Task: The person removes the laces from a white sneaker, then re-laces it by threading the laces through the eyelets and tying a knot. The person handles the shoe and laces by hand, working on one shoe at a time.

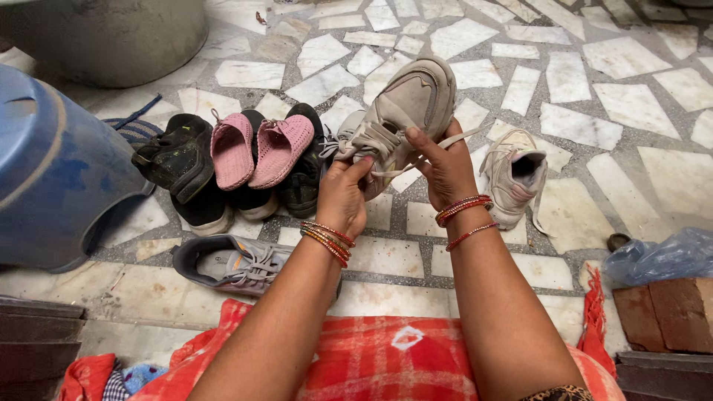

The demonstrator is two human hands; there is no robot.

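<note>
The left hand (343, 194) is closed around the heel part of a beige sneaker (405, 111), and the right hand (443, 165) pinches its white laces (386, 145) with the fingers. The sneaker is held in the air above the stone floor (631, 104), with the toe pointing to 12 o'clock. It looks light, with a stiff thick sole and a soft upper; I judge the sole edge or the heel is the firm place to hold, because the laces are loose and can slip. At 3 o'clock from the hands lies the second beige sneaker (514, 178). At 9 o'clock are pink slippers (260, 148) and black shoes (182, 160), then a blue tub (52, 171). At 7 o'clock lies a grey sneaker (234, 263).
</note>
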